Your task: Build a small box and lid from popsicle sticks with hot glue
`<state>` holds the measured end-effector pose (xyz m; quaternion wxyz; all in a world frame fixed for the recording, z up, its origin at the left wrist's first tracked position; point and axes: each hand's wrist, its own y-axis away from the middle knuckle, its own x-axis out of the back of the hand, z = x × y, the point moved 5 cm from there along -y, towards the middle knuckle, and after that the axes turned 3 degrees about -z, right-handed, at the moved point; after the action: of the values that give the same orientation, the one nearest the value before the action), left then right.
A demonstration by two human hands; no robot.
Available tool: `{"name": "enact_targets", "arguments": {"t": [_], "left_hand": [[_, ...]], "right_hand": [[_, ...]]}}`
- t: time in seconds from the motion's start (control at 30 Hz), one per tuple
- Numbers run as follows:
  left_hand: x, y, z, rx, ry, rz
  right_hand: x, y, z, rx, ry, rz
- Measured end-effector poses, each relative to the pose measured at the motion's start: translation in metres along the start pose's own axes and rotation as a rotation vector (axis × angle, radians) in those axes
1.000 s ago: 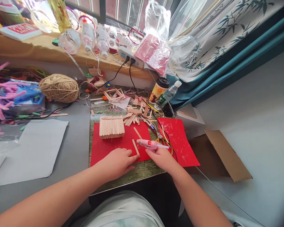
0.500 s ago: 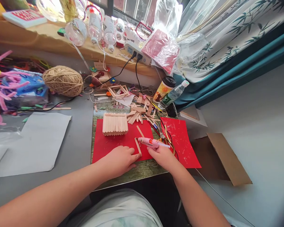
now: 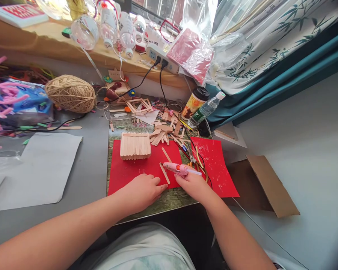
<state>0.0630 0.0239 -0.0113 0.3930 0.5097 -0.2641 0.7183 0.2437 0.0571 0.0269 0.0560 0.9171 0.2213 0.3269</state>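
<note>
The right hand (image 3: 194, 184) is wrapped around the handle of a pink glue gun (image 3: 177, 168), whose dark tip points left, right by the upper end of a craft stick (image 3: 165, 174) lying on a red sheet (image 3: 138, 174); whether tip and wood touch is too small to tell. The left hand (image 3: 144, 190) grasps nothing visible, its index finger stretched out to the stick's lower end, though actual contact is unclear. A second stick (image 3: 166, 155) lies just beyond the gun. On the same sheet stands a boxlike piece of joined craft sticks (image 3: 135, 145); its inside is hidden. Behind it is a heap of loose sticks (image 3: 163, 131). To the heap's right, a paper cup (image 3: 194, 105) wears a black lid, which hides its contents, and beside it a clear bottle (image 3: 205, 111) with a green label is closed by a pale cap; its fill level cannot be made out. At far right, a cardboard box (image 3: 273, 186) has one flap raised, its interior dark. On the sill, clear bottles (image 3: 127, 35) lie with their caps toward the desk, and crinkled clear plastic (image 3: 202, 50) covers a flat pink item. Pink fuzzy stems lie against a blue package (image 3: 33, 101) at left.
</note>
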Motion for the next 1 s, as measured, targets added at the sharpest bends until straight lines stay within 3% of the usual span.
{"name": "enact_targets", "arguments": {"t": [1.0], "left_hand": [[0.0020, -0.0048, 0.0095, 0.063, -0.034, -0.036]], "right_hand": [[-0.0002, 0.0096, -0.0022, -0.056, 0.024, -0.006]]}}
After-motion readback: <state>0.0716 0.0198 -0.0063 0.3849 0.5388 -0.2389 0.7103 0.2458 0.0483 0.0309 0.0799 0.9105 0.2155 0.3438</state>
